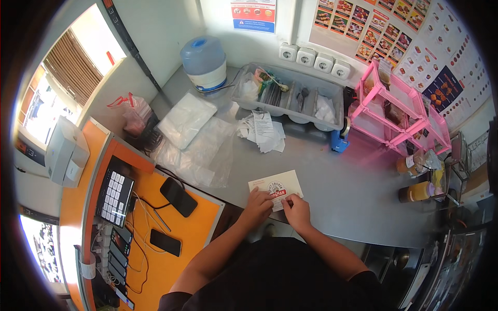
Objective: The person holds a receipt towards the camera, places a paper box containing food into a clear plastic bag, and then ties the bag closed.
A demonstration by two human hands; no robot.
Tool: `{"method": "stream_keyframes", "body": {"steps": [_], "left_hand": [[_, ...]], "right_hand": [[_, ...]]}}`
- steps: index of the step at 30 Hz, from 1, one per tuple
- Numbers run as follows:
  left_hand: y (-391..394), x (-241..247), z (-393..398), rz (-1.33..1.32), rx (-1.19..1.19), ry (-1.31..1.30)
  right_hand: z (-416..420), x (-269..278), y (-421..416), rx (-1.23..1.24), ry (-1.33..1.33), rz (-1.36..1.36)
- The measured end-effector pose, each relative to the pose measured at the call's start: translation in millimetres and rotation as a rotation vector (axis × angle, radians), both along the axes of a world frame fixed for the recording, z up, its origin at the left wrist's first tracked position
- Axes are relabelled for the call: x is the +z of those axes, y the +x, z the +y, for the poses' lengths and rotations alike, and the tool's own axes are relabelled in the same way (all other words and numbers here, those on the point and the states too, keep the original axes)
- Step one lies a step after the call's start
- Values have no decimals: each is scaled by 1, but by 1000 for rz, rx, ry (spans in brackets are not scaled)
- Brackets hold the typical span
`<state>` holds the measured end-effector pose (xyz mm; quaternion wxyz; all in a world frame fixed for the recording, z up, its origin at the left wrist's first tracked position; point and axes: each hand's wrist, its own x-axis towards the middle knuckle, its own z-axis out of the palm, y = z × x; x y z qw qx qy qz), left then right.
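A cream printed paper piece (pixel 294 179), perhaps a folded wrapper or bag, lies at the near edge of the steel counter (pixel 350 194). My left hand (pixel 258 204) rests on its left part with the fingers spread. At its lower right, my right hand (pixel 297 212) has thumb and fingers bent together at a small white printed slip (pixel 277 205); whether they pinch the slip or the paper is unclear. Behind them, a pile of printed receipts (pixel 264 130) lies on the counter.
Clear plastic bags (pixel 186 120) lie at the left. Further back stand a grey cutlery tray (pixel 288 110), a blue tape dispenser (pixel 339 142) and a pink plastic rack (pixel 393 105). Phones (pixel 179 197) and cables lie on the orange desk (pixel 202 210). Sauce bottles (pixel 416 191) stand at the right.
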<state>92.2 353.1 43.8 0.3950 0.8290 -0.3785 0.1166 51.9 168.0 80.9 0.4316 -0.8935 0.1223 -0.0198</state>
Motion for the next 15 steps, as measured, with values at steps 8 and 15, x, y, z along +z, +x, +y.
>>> {"method": "stream_keyframes", "body": {"steps": [8, 15], "left_hand": [[2, 1, 0, -12, -12, -41], [1, 4, 0, 15, -11, -49]], "right_hand": [[3, 4, 0, 116, -283, -74], [5, 19, 1, 64, -310, -14]]}}
